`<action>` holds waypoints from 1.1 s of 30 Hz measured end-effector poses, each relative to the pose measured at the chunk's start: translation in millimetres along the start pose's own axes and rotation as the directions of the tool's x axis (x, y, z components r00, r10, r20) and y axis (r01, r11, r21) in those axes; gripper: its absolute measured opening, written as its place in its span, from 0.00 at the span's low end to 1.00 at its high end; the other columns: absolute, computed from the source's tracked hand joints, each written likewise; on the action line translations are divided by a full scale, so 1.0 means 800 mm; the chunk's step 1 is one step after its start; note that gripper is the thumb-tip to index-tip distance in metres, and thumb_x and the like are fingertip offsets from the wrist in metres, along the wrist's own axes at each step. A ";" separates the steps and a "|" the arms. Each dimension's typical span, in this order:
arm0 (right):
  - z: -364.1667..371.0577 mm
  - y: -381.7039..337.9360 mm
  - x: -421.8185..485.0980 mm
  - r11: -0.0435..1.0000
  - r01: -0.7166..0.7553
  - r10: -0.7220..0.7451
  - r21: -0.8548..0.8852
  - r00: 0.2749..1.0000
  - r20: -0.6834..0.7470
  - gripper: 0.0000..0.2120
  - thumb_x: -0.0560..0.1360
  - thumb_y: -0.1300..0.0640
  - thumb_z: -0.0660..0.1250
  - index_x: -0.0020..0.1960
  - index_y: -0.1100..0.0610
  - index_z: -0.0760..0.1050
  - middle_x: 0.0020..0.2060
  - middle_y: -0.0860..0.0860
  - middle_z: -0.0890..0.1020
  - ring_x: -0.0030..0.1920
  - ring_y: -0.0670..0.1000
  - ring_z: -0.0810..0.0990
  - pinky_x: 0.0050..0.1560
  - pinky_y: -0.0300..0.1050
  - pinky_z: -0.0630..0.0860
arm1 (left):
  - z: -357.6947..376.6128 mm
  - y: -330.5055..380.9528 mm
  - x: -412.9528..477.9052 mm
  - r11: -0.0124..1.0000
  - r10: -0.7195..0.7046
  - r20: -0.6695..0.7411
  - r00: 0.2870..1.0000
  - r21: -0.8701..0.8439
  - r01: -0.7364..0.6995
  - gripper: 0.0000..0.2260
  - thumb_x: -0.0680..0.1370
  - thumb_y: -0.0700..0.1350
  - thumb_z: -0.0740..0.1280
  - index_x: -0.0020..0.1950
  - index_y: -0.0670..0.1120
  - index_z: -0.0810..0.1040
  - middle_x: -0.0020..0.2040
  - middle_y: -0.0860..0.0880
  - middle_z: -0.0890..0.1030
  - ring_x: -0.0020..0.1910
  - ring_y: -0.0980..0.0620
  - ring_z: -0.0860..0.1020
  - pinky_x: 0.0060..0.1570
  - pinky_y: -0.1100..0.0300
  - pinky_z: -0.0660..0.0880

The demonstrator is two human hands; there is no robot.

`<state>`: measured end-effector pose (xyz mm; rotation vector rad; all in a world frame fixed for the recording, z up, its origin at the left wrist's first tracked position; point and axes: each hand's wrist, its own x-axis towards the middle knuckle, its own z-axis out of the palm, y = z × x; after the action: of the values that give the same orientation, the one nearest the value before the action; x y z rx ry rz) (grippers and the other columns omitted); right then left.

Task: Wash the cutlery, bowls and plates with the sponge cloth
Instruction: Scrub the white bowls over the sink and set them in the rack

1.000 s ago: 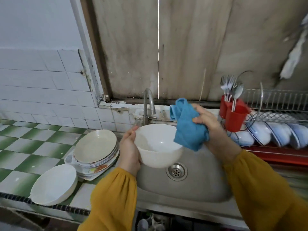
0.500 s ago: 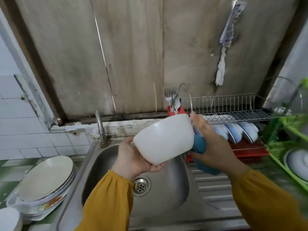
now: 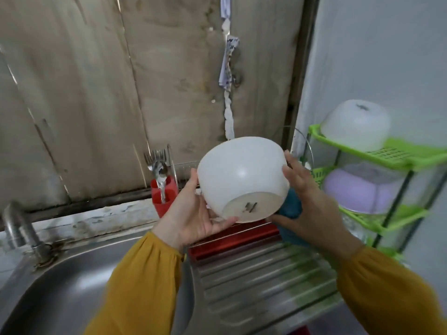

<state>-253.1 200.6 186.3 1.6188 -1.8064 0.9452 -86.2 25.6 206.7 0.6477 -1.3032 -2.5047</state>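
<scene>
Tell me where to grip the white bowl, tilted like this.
Take the bowl by its rounded wall, from opposite sides, as the left hand and the right hand, cloth in palm, do. Its base faces the camera, mouth turned away, so the rim is on the far side.

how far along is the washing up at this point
Done: forks and spoons stand in the red holder. In hand: the left hand grips the white bowl, base toward the camera, while the right hand steadies it with the blue cloth tucked in its palm. Left: setting this bowl down; any unwashed dishes would lie outside this view.
</scene>
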 end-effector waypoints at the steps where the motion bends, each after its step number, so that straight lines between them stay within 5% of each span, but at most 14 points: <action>1: -0.012 0.012 0.000 0.999 -0.006 0.006 -0.053 1.000 0.009 0.47 0.65 0.35 0.68 0.77 0.35 0.46 0.76 0.56 0.62 0.60 0.57 0.77 0.35 0.52 0.82 | 0.016 -0.002 0.011 0.998 -0.005 0.026 1.000 0.057 0.004 0.36 0.75 0.73 0.47 0.65 0.50 0.77 0.61 0.39 0.79 0.55 0.40 0.80 0.40 0.50 0.81; 4: -0.047 0.042 0.000 0.986 -0.165 0.165 0.028 0.986 0.008 0.53 0.60 0.44 0.80 0.72 0.28 0.48 0.75 0.44 0.62 0.66 0.43 0.67 0.54 0.54 0.78 | 0.060 -0.010 0.038 0.960 0.070 0.146 0.987 0.258 -0.106 0.40 0.75 0.72 0.36 0.59 0.54 0.81 0.56 0.43 0.75 0.49 0.47 0.72 0.47 0.53 0.69; 7: -0.082 0.070 -0.001 0.943 -0.291 0.292 0.160 0.956 0.018 0.57 0.57 0.49 0.83 0.69 0.21 0.48 0.67 0.24 0.61 0.66 0.35 0.63 0.62 0.47 0.71 | 0.114 -0.015 0.059 0.905 0.226 0.176 0.958 0.326 -0.273 0.30 0.78 0.69 0.41 0.71 0.60 0.68 0.68 0.58 0.74 0.68 0.56 0.69 0.64 0.53 0.66; 10: -0.110 0.083 0.009 0.906 -0.371 0.386 0.205 0.921 -0.039 0.58 0.55 0.49 0.83 0.71 0.24 0.50 0.66 0.30 0.68 0.66 0.39 0.68 0.63 0.48 0.72 | 0.150 -0.013 0.088 0.877 0.325 0.245 0.914 0.284 -0.388 0.37 0.75 0.70 0.56 0.79 0.59 0.48 0.75 0.58 0.65 0.70 0.57 0.68 0.57 0.61 0.75; 12: -0.131 0.092 0.019 0.888 -0.414 0.437 0.198 0.895 -0.092 0.60 0.54 0.49 0.84 0.73 0.27 0.49 0.67 0.32 0.67 0.66 0.39 0.68 0.63 0.50 0.72 | 0.170 -0.003 0.103 0.855 0.345 0.318 0.883 0.281 -0.436 0.44 0.73 0.69 0.62 0.76 0.65 0.34 0.78 0.60 0.55 0.74 0.54 0.63 0.64 0.54 0.72; 16: -0.182 0.125 0.041 0.849 -0.486 0.519 0.207 0.841 -0.156 0.57 0.53 0.46 0.82 0.75 0.38 0.54 0.58 0.37 0.72 0.64 0.41 0.70 0.64 0.45 0.68 | 0.208 0.016 0.138 0.641 0.405 0.538 0.740 0.410 -0.649 0.45 0.79 0.46 0.66 0.74 0.65 0.31 0.73 0.73 0.49 0.67 0.69 0.66 0.71 0.56 0.66; 19: -0.206 0.160 0.055 0.826 -0.521 0.554 0.213 0.821 -0.138 0.49 0.56 0.47 0.81 0.71 0.41 0.61 0.57 0.37 0.74 0.63 0.43 0.73 0.61 0.43 0.67 | 0.238 0.021 0.178 0.463 0.414 0.648 0.639 0.455 -0.761 0.54 0.72 0.42 0.75 0.73 0.67 0.33 0.63 0.83 0.53 0.74 0.58 0.62 0.73 0.49 0.64; 22: -0.217 0.195 0.062 0.808 -0.558 0.585 0.190 0.800 -0.137 0.46 0.62 0.49 0.81 0.74 0.43 0.62 0.60 0.41 0.74 0.64 0.44 0.74 0.61 0.43 0.68 | 0.267 0.016 0.215 0.297 0.510 0.627 0.589 0.514 -0.805 0.53 0.67 0.47 0.77 0.72 0.72 0.39 0.67 0.82 0.48 0.77 0.58 0.52 0.75 0.44 0.59; 26: -0.230 0.231 0.065 0.758 -0.626 0.652 0.184 0.741 -0.162 0.46 0.63 0.49 0.80 0.75 0.44 0.60 0.57 0.48 0.76 0.60 0.47 0.74 0.61 0.46 0.70 | 0.305 0.011 0.249 0.293 0.576 0.546 0.609 0.557 -0.777 0.53 0.70 0.40 0.77 0.79 0.58 0.42 0.73 0.63 0.57 0.75 0.52 0.59 0.74 0.46 0.61; 29: -0.239 0.252 0.064 0.686 -0.681 0.724 0.256 0.671 -0.156 0.40 0.66 0.50 0.79 0.72 0.49 0.64 0.53 0.52 0.77 0.56 0.51 0.76 0.53 0.45 0.71 | 0.324 0.003 0.267 0.323 0.562 0.520 0.643 0.577 -0.750 0.51 0.69 0.43 0.78 0.80 0.54 0.45 0.71 0.58 0.61 0.72 0.53 0.61 0.71 0.56 0.61; 33: -0.239 0.277 0.053 0.621 -0.731 0.775 0.282 0.626 -0.085 0.34 0.69 0.49 0.76 0.71 0.48 0.67 0.48 0.50 0.78 0.52 0.53 0.78 0.52 0.46 0.74 | 0.334 -0.019 0.290 0.310 0.552 0.452 0.701 0.669 -0.676 0.53 0.66 0.54 0.80 0.80 0.57 0.48 0.74 0.47 0.61 0.73 0.46 0.60 0.74 0.47 0.59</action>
<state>-489.8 333.4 303.2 0.7419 -2.3348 1.6613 -419.4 130.5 265.3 0.0117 -2.2268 -1.2268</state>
